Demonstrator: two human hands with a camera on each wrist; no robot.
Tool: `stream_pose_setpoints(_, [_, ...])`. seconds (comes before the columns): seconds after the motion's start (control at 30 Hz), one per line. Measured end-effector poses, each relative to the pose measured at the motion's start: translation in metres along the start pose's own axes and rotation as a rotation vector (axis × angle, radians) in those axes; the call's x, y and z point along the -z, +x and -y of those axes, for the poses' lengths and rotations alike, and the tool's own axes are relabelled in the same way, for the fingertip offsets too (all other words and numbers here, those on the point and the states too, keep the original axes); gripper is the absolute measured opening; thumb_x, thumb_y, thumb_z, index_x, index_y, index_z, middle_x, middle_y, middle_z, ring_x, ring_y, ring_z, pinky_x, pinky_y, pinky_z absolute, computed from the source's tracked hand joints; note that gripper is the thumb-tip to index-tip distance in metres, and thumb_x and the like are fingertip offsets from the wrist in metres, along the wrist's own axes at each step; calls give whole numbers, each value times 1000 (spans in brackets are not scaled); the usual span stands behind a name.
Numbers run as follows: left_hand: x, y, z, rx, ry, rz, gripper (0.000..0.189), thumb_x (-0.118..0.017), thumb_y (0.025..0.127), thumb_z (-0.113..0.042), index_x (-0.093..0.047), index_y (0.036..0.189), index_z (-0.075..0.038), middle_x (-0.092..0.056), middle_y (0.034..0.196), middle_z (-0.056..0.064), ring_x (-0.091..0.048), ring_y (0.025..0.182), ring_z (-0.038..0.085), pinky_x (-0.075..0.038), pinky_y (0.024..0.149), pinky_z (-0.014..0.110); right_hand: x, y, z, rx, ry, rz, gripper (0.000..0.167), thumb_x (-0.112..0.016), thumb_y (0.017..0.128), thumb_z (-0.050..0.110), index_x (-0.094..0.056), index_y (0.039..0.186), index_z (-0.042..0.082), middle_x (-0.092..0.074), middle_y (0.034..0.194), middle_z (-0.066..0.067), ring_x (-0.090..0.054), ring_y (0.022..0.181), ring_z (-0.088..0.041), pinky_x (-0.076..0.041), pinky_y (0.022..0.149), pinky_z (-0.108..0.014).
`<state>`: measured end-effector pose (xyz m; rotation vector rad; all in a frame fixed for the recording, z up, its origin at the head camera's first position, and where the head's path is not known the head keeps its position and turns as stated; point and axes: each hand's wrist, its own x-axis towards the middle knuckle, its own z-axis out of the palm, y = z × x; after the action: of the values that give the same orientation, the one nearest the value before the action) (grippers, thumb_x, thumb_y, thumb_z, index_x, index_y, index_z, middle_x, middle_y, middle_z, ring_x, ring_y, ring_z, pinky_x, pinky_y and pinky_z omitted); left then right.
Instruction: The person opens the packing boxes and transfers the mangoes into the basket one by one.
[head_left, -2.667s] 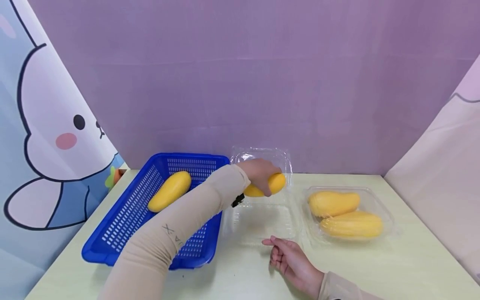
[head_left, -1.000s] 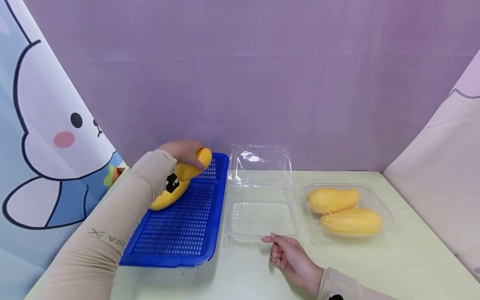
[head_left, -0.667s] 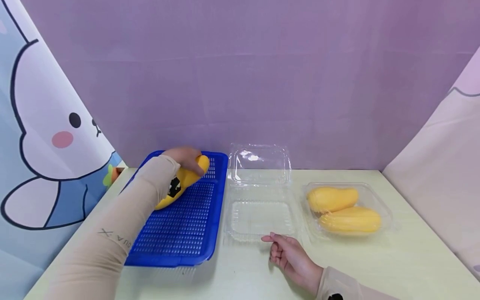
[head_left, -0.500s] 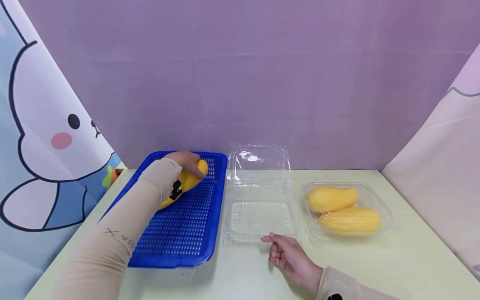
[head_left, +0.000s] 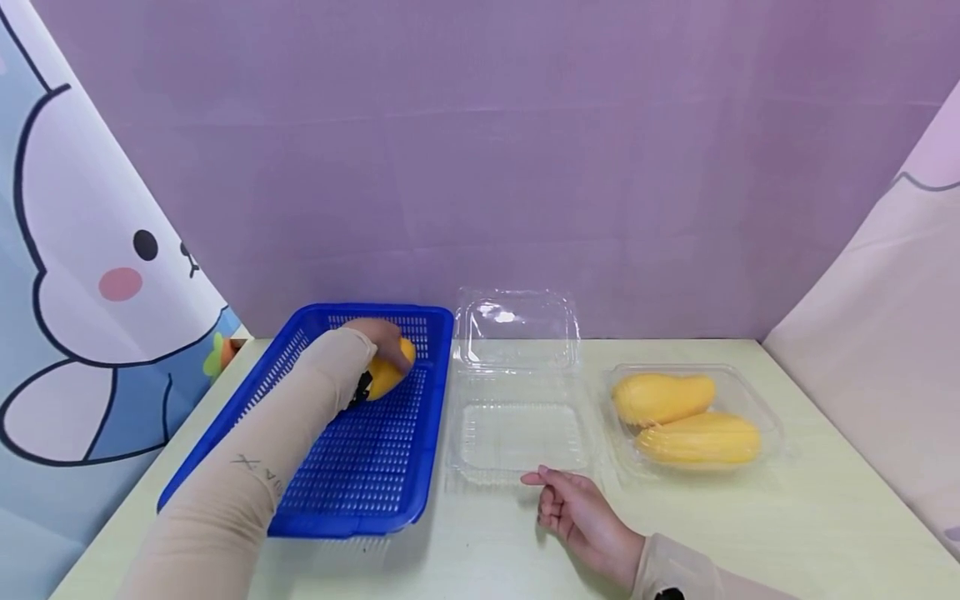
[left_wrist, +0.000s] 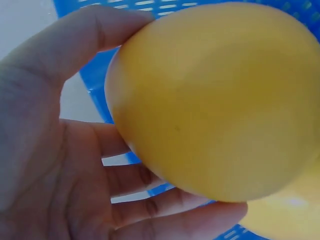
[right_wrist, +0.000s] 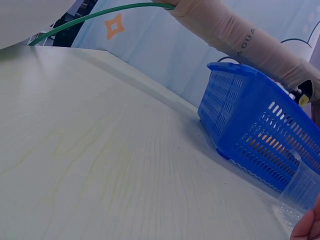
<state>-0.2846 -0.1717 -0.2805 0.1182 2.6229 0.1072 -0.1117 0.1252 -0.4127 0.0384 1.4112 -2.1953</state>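
"Head view?"
"The left grip [head_left: 386, 340] is clamped round a yellow fruit [head_left: 387, 382], partly hidden, inside the blue basket [head_left: 360, 479]. The right grip [head_left: 588, 525], fingers loosely curled, is at a clear box [head_left: 521, 437]; touching, I can't tell."
"Left wrist?"
"Fruit cut off rightward; a second fruit [left_wrist: 287, 212] peeks out below."
"Right wrist?"
"Only a sliver of right grip; basket cropped."

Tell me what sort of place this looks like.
Probably a small indoor booth staged for tabletop work: a plain purple backdrop rises behind a pale table, and a cartoon-printed sheet screens the left side.
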Motion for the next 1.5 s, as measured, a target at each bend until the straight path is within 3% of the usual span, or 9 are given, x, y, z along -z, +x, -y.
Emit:
stream_pose_setpoints(0.3, [-9,4,-2,28,-15,-27,43,-69,79,-36,-61,109,-7,-61,94,8,-56,87,22,-50,77,32,-1,0,-1,-2,-7,-1,25,-48,98,22,-70,92,12,-56,61,9,-50,56,-1,-46,59,-16])
stream_pose_setpoints(0.43, [-15,5,-2,79,-138,-35,42,-74,77,-33,-62,110,-8,-60,99,8,-56,90,23,-51,79,35,-1,1,-3,-2,-4,4,25,-48,98,22,-70,93,12,-56,61,9,-50,56,-1,-46,59,-16])
stream_pose_setpoints(0.53, [-19,4,-2,88,-178,-47,43,-75,77,-30,-62,111,-8,-60,101,9,-56,91,24,-52,79,36,-2,1,-4,0,-2,7,24,-49,98,22,-70,94,11,-57,62,9,-50,56,-1,-46,60,-16])
stream_pose_setpoints(0.77, [-24,11,-2,71,-120,-54,38,-75,77,-29,-64,106,-7,-62,96,8,-57,88,23,-51,81,36,-3,1,-4,6,0,12,23,-49,98,22,-70,93,12,-57,62,9,-50,56,-1,-46,59,-16])
stream_pose_setpoints(0.97, [-25,21,-1,91,-72,-30,36,-74,77,-32,-64,101,-7,-62,91,8,-59,84,22,-52,74,33,-3,1,-4,12,11,30,24,-49,98,21,-70,93,12,-57,61,9,-51,56,0,-46,59,-16])
stream_pose_setpoints(1.13, [-28,29,0,80,-45,-23,40,-74,77,-33,-62,104,-7,-61,90,8,-59,82,22,-53,70,33,-4,0,-4,10,15,25,23,-49,98,21,-70,93,11,-57,61,9,-50,55,0,-46,59,-15])
stream_pose_setpoints(1.5, [-28,24,-4,87,-80,-23,40,-74,77,-30,-61,107,-6,-61,91,9,-59,84,23,-54,71,34,-2,0,-5,5,7,11,23,-49,98,22,-70,93,11,-56,61,9,-50,55,-1,-46,59,-15])
